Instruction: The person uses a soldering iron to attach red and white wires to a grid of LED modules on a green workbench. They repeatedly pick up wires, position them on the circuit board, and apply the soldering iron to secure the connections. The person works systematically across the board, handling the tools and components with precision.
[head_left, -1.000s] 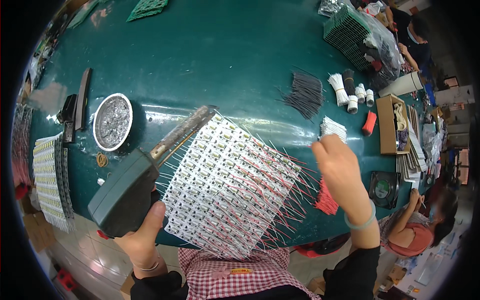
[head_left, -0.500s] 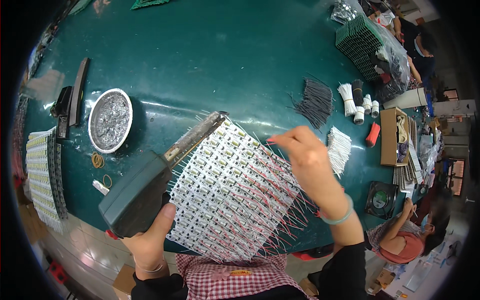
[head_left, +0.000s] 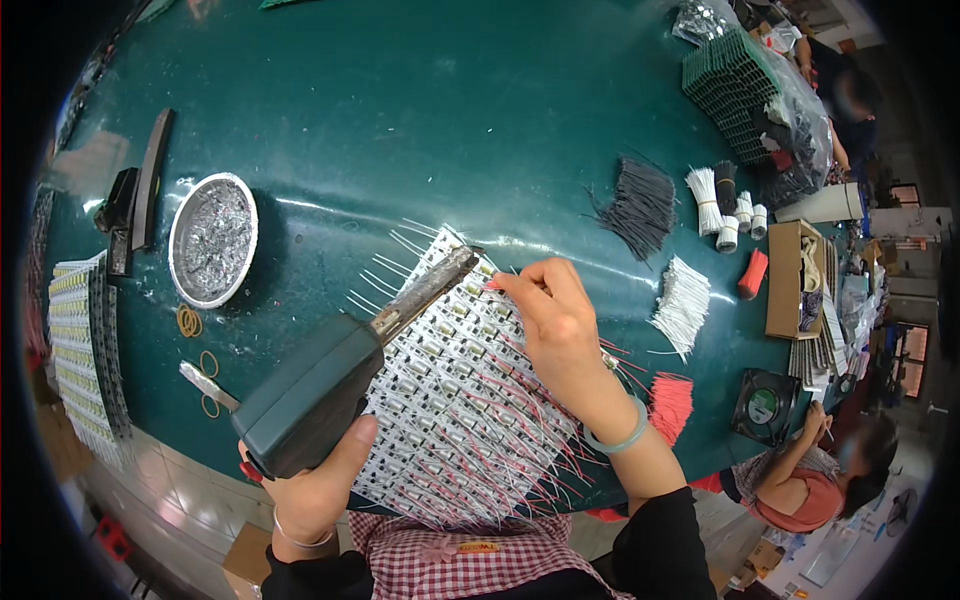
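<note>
My left hand (head_left: 315, 490) grips a dark green soldering gun (head_left: 315, 395), its long, stained metal barrel pointing up and right. The barrel's tip sits over the far part of a white circuit board panel (head_left: 430, 400) with rows of small components. My right hand (head_left: 560, 330) is closed in a pinch just right of that tip, on what looks like a thin wire; its end is mostly hidden by my fingers. Red and white wires (head_left: 500, 435) stick out over the panel's near and right parts. White wires project past its far left edge.
A white bowl (head_left: 175, 240) of silvery scraps and rubber bands (head_left: 189, 321) lie left. More panels (head_left: 80, 350) are at far left. Black wires (head_left: 640, 210), white wires (head_left: 682, 305), red wires (head_left: 670, 405), a cardboard box (head_left: 785, 280) and a fan (head_left: 765, 405) lie right. Co-workers sit beyond.
My right hand has moved left, toward the tip, uncovering the red wire pile. The soldering gun has shifted right, its tip now over the panel's far part.
</note>
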